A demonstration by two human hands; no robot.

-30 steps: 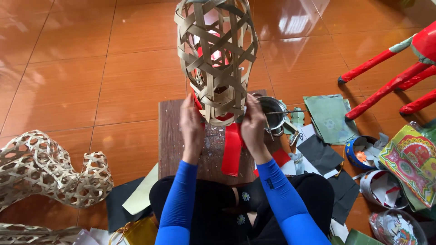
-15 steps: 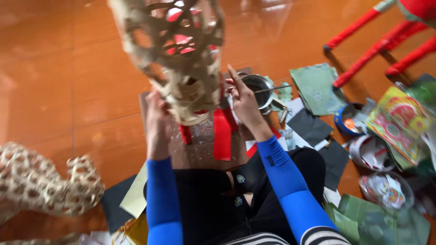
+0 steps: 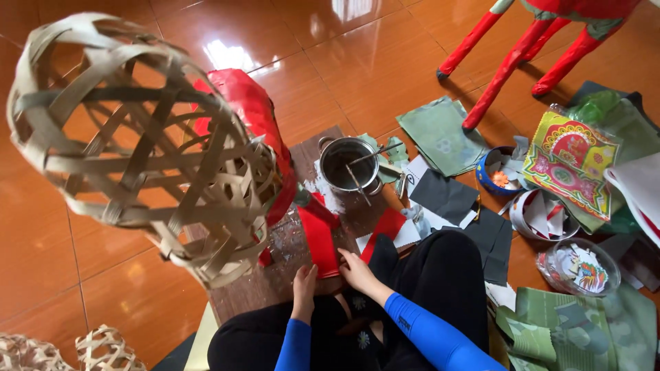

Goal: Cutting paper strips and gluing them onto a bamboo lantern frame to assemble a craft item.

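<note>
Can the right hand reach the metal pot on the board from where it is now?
Probably yes. The right hand rests on the red paper strip, and the metal pot stands further up the board with only flat scraps between them.

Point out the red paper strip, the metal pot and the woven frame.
red paper strip (image 3: 320, 240), head view, middle of the strip above the hands.
metal pot (image 3: 328, 177), head view, left wall of the pot.
woven frame (image 3: 148, 154), head view, a crossing of slats at its middle.
</note>
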